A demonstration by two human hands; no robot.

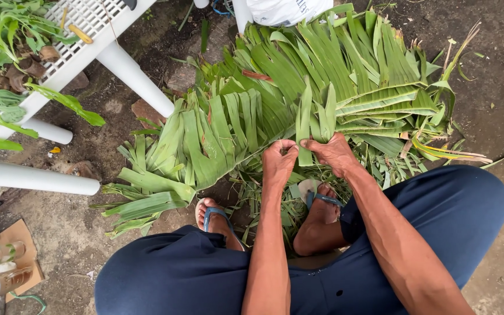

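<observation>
Torn banana leaves [298,87] crowd the ground from nine through twelve to three o'clock of the hands [307,154]. White chair legs [135,79] block ten o'clock. Bare dirt [497,99] lies open at two o'clock.

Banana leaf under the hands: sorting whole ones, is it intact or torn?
Torn: the banana leaf is split into strips; both hands pinch one.

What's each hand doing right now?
Left hand: closed, pinching the green leaf strip.
Right hand: closed on the same leaf strip, gripping beside the left.
</observation>
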